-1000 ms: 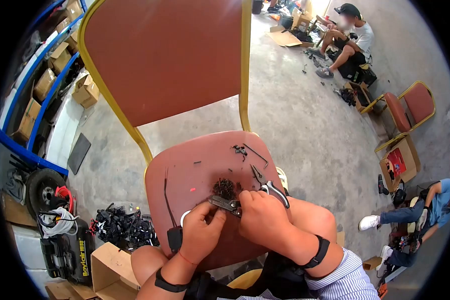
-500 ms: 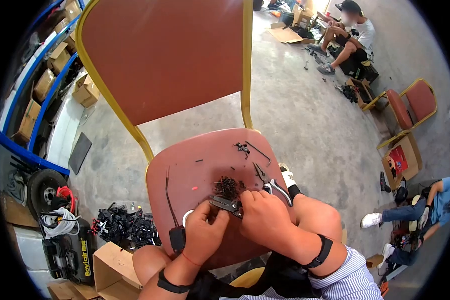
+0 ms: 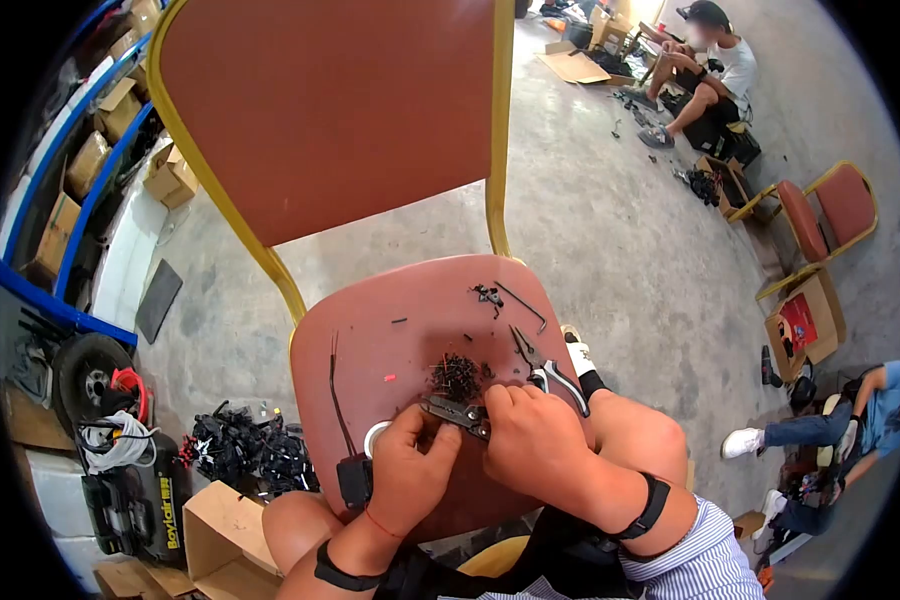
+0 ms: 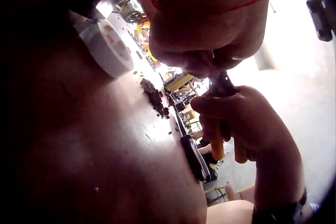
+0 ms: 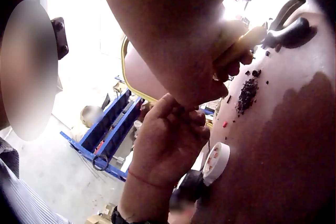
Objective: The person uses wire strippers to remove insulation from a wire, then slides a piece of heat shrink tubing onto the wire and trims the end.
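With right hand [image 3: 535, 440] wrapped round the yellow-handled pliers [image 3: 455, 410] and left hand [image 3: 410, 475] pinching their head, squeeze squarely, steadied over the front edge of the chair seat [image 3: 390, 300].

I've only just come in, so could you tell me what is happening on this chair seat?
A seated person works over the red chair seat. The right hand grips a yellow-handled tool; the left hand pinches at its head end. A pile of dark scraps, pliers and a tape roll lie nearby.
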Motion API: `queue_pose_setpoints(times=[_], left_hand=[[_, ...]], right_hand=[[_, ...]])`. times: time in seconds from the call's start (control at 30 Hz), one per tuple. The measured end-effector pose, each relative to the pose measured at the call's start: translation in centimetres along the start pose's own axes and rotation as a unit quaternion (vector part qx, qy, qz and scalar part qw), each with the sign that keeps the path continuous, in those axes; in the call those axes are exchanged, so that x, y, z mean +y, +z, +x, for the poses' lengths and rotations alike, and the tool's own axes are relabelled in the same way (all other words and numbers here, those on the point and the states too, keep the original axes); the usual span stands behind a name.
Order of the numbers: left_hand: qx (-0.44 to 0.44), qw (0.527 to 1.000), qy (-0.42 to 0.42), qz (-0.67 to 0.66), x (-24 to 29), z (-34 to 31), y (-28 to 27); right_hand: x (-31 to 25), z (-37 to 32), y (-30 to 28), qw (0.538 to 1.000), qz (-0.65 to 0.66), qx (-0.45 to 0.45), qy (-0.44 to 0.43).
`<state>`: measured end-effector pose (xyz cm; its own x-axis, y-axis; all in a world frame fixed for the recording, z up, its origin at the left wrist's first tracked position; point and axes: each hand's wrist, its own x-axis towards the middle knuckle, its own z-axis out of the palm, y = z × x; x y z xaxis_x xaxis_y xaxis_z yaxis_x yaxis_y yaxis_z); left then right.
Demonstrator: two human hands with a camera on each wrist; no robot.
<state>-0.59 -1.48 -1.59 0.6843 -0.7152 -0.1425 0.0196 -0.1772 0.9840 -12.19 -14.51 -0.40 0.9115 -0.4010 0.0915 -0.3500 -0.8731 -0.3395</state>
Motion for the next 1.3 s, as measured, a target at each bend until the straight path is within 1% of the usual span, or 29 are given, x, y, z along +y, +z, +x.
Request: queue_pose_setpoints(times=[0.13,0.23,0.33,0.43,0.47,0.53,0.63,0.77,0.83,0.97,1.07,1.13,1.23,1.3], left_hand=[[0.0,0.999,0.022,0.038,-0.6,0.2,-0.2],[-0.005,1.0,0.005,0.027,-1.1,0.3,-0.2],[-0.005,1.0,0.0,0.025,-0.2,0.1,-0.1],[0.0,1.0,-0.001,0.004,-0.8,0.1,0.1],[-0.011,1.0,-0.015,0.004,-0.8,0.1,0.0],[-0.033,0.999,-0.04,0.004,-0.5,0.2,-0.2],[-0.019,0.999,-0.039,0.011,-1.3,0.4,0.0],[-0.025,0.998,-0.065,0.003,-1.2,0.3,-0.3],[-0.029,0.997,-0.075,-0.009,-1.8,0.3,-0.5],[-0.03,0.997,-0.071,-0.016,-0.9,0.3,-0.6],[-0.026,0.997,-0.076,-0.005,-0.8,0.4,-0.1],[-0.025,0.997,-0.07,0.015,-1.0,0.6,-0.1],[-0.017,0.997,-0.077,-0.025,-1.4,0.6,0.5],[-0.02,0.997,-0.077,-0.007,-0.5,0.5,0.2]], right_hand=[[0.1,-0.1,0.3,1.0,0.001,-0.016,0.006],[0.1,0.0,0.2,1.0,0.004,-0.014,0.009],[0.1,0.0,0.0,1.0,0.012,-0.023,0.012],[0.0,0.1,0.2,0.999,0.015,-0.029,0.017],[0.1,0.1,0.2,0.999,0.013,-0.03,0.018],[0.0,0.1,0.1,0.998,0.013,-0.045,0.035],[0.1,-0.1,0.3,0.997,0.016,-0.057,0.046],[-0.2,-0.2,0.3,0.995,0.03,-0.076,0.047],[-0.2,-0.2,0.3,0.993,0.029,-0.101,0.061],[-0.5,0.1,-0.6,0.988,0.04,-0.131,0.077],[0.0,-0.1,-0.1,0.992,0.028,-0.111,0.053],[0.2,-0.2,0.1,0.994,0.024,-0.094,0.052],[0.1,-0.2,0.0,0.994,0.031,-0.085,0.063],[0.0,-0.2,0.0,0.994,0.033,-0.081,0.062]])
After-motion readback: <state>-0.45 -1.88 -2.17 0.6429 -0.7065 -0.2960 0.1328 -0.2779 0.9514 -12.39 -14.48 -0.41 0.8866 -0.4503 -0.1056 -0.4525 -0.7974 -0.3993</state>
